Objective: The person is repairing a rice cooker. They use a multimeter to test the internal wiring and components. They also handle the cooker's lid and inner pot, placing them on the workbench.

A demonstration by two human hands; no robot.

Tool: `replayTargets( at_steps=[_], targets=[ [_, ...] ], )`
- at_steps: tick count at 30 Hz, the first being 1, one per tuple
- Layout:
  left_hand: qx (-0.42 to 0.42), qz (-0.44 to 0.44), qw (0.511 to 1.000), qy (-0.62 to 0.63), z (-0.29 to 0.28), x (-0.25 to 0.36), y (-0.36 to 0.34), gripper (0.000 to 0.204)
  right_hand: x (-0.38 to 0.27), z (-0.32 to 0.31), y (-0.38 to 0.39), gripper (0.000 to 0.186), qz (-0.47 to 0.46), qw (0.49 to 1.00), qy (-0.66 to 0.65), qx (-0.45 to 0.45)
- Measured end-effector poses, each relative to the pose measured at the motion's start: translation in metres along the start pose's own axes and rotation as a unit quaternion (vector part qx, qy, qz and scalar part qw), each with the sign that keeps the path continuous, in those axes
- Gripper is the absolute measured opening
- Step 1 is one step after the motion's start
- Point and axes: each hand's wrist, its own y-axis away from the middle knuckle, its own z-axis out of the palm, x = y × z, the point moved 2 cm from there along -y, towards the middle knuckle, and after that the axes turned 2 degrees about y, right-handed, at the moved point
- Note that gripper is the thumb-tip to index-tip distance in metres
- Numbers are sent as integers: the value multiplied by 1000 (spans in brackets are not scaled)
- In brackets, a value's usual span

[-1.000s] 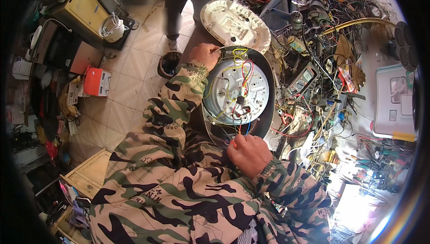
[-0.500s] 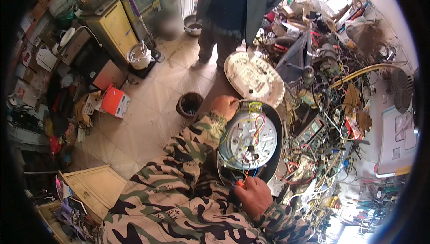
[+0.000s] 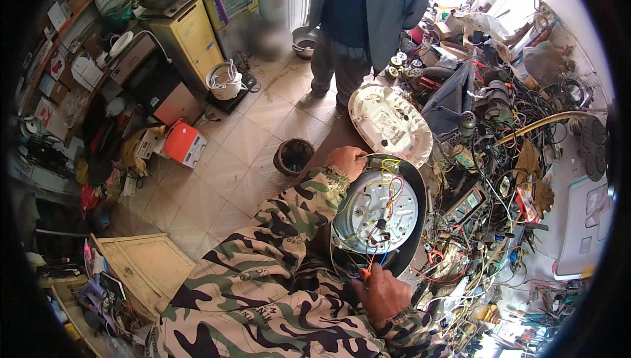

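Note:
An open appliance housing point(image 3: 414, 239) with a dark rim holds a round silver metal plate point(image 3: 358, 216), crossed by yellow, red and blue wires. My left hand point(image 3: 342, 161) grips the housing's rim at its upper left. At the lower end of the housing, my right hand point(image 3: 384, 295) is closed on an orange-handled tool point(image 3: 366, 274) beside the wires; the tool's tip is too small to make out. Just beyond the housing lies an oval cream plastic cover point(image 3: 388, 121) with its inside facing up.
A person in dark clothes point(image 3: 348, 23) stands beyond the cover. A dense heap of cables and parts point(image 3: 493, 180) fills the right, with a multimeter point(image 3: 467, 203) in it. A dark bucket point(image 3: 294, 157) sits on the tiled floor; cabinets point(image 3: 184, 49) and an open wooden drawer point(image 3: 138, 262) are at left.
The camera view has tilted up, so the housing and both hands appear lower and further right and more of the standing person shows. Both hands keep their grips.

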Motion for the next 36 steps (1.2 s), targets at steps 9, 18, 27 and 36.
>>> replayTargets(
  at_steps=[9,18,27,36],
  targets=[
    [-5,9,1000,5,1,1,-1,25,5,9,2,13,-25,999,-19,35],
    [-10,8,1000,17,3,8,-1,21,9,11,8,18,-16,994,-49,92],
    [-1,49,999,-13,1,0,-3,27,10,6,11,24,23,998,-41,35],
    [-20,19,998,-52,4,0,-8,29,19,11,15,28,52,997,-43,-48]
  ],
)
